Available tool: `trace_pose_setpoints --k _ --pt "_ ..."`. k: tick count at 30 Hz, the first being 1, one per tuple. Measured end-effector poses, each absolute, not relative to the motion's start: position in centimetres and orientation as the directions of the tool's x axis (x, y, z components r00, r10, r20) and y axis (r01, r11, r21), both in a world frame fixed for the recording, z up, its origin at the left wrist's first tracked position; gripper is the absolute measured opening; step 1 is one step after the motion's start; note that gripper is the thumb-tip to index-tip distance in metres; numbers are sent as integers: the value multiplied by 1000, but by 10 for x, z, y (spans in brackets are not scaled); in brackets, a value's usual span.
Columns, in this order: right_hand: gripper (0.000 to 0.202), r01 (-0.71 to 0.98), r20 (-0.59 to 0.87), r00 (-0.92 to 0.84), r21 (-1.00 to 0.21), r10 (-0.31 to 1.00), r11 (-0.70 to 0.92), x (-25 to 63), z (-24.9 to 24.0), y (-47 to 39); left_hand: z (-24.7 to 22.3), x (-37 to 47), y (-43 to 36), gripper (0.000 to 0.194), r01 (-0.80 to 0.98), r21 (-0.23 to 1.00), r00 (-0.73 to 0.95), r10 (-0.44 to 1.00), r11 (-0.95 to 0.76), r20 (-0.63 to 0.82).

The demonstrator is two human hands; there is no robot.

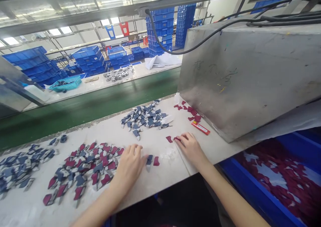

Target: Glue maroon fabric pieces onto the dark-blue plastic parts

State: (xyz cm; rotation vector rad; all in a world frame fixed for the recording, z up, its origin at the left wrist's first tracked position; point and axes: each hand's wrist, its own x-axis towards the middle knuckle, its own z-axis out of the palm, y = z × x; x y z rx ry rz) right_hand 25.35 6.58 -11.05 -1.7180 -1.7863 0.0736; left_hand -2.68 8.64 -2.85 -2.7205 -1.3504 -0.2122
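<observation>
My right hand (190,147) has thumb and fingertips closed on a small dark red piece (177,139) at the worktop's surface. Just left of it lies another dark red piece (169,139). My left hand (131,161) hovers palm down at the right edge of a mixed pile of red-and-grey and blue-and-grey parts (96,160); its thumb is apart from the fingers, and nothing shows in it. Between the hands a blue-and-grey part (149,160) rests beside a single dark red piece (156,161).
Farther back is a heap of blue-and-grey parts (144,116). Loose red pieces (192,110) and a red-orange packet (200,128) lie against a metal box (240,80). A blue crate (250,187) of red pieces stands right. A green belt (100,100) runs behind the worktop.
</observation>
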Motion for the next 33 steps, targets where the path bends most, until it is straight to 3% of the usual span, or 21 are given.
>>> trace_pose_setpoints --k 4,7,12,14,17,20,25,28,33 --pt "22 909 350 39 -402 936 112 245 -110 68 -49 -17 37 36 856 189 458 875 -481 156" --pt "15 906 299 80 -419 951 56 250 -108 71 -69 -6 24 26 876 314 302 923 -367 238" --pt "20 896 195 137 -442 971 -38 264 -97 70 -78 1 31 21 747 607 141 957 -271 255" --pt "21 844 155 169 -532 973 -62 263 -89 61 -77 0 33 21 627 758 90 983 -180 159" --pt "26 553 94 260 -830 961 -69 249 -79 45 -74 2 31 24 330 944 35 999 17 -30" --pt "31 219 27 286 -975 958 -38 223 -67 30 -71 10 27 29 47 991 -15 992 124 -124" --pt "27 -150 -108 319 -987 942 -63 176 -49 17 -59 21 23 32 -116 980 -80 982 163 -173" --pt "25 -239 -143 339 -969 930 -62 159 -43 13 -51 22 19 30 -131 981 -100 982 144 -158" --pt "31 -239 -108 319 -971 942 -30 146 -42 6 -43 20 13 26 -147 976 -113 978 160 -177"
